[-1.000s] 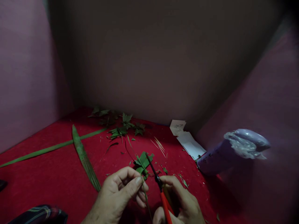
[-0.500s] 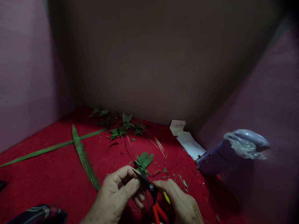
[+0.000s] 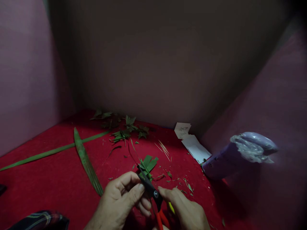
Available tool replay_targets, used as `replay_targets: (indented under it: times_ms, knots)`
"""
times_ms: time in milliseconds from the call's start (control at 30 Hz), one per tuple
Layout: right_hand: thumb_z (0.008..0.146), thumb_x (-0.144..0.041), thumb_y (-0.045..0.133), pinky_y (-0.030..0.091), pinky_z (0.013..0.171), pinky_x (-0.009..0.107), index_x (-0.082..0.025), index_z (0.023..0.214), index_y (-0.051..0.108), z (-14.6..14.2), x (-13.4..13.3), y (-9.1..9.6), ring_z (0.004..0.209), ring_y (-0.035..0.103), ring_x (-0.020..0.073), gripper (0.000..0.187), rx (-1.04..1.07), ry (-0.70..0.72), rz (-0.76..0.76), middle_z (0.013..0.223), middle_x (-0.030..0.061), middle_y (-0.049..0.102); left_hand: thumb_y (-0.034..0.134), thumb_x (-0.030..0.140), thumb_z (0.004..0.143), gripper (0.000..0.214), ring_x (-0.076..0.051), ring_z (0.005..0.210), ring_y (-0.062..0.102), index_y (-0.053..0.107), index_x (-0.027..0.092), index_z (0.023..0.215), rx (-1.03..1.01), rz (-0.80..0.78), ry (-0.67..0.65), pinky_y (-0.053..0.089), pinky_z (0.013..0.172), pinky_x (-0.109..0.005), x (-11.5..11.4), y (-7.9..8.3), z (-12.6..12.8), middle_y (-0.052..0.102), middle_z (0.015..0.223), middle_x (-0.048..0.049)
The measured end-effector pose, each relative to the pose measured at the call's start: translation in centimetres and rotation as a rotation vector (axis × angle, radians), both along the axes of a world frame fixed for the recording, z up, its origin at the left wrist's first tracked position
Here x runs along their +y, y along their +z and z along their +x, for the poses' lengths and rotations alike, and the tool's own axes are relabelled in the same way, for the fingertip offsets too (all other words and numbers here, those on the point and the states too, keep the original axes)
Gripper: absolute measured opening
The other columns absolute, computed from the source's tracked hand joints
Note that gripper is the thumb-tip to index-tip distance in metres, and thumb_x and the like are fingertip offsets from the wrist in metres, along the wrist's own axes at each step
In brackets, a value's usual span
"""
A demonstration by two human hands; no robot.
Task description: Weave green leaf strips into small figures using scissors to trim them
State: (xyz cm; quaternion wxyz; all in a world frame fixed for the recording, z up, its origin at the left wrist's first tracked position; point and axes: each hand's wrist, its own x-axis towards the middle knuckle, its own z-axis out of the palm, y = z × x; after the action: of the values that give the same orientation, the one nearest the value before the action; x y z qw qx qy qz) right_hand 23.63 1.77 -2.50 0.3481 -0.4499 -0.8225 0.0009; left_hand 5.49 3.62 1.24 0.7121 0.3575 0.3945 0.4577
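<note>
My right hand grips a pair of scissors with black blades and orange-red handles. The blades point up and to the left, close to the fingertips of my left hand. Thumb and fingers of the left hand are pinched together; what they hold is hidden or too small to make out. Just beyond the blades lies a bunch of cut green leaf strips on the red cloth. A bit of yellow shows between the scissors and my right hand.
Leafy sprigs lie at the back, with thin wooden sticks nearer. Two long leaf blades cross at left. White papers and a purple container topped with clear plastic stand right. Scraps litter the red cloth.
The scissor blades have closed together near the left fingertips. Both hands have barely shifted. The things on the cloth lie as before.
</note>
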Motion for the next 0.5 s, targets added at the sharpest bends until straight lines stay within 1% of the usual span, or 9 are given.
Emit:
replay_targets:
  times_ms: [200,333,400,500]
  knots:
    - [0.085,-0.052,0.04,0.034,0.032,0.018,-0.015,0.105,0.059,-0.2,-0.1,0.0,0.036,0.048,0.0109,0.046,0.025,-0.006,0.008,0.057,0.0024,0.054,0.067,0.033,0.071,0.019,-0.011,0.047,0.057,0.061,0.015,0.067,-0.016,-0.025,0.019,0.045,0.049,-0.02,0.0,-0.3,0.2,0.065,0.053,-0.0017]
    - [0.088,-0.048,0.036,0.035,0.034,0.02,-0.013,0.106,0.057,-0.1,0.0,0.0,0.043,0.055,0.0138,0.044,0.024,0.038,0.005,0.058,0.0041,0.057,0.066,0.034,0.071,0.021,-0.011,0.046,0.058,0.059,0.016,0.065,-0.01,-0.031,0.012,0.045,0.048,-0.019,0.1,-0.4,0.2,0.065,0.053,-0.0019]
    - [0.09,-0.045,0.036,0.041,0.039,0.02,-0.014,0.108,0.054,0.1,0.0,0.2,0.049,0.059,0.015,0.041,0.041,0.079,-0.021,0.063,0.0051,0.061,0.066,0.035,0.071,0.022,-0.011,0.046,0.058,0.058,0.016,0.064,-0.002,-0.024,0.011,0.045,0.047,-0.019,0.3,-0.4,0.2,0.066,0.053,-0.0022]
    - [0.089,-0.04,0.042,0.049,0.052,0.02,-0.017,0.111,0.051,0.3,0.1,1.0,0.063,0.064,0.0154,0.033,0.079,0.146,-0.07,0.078,0.0063,0.067,0.068,0.04,0.068,0.026,-0.013,0.044,0.059,0.058,0.016,0.063,0.019,0.012,-0.021,0.045,0.045,-0.021,0.7,-0.3,0.1,0.066,0.052,-0.003]
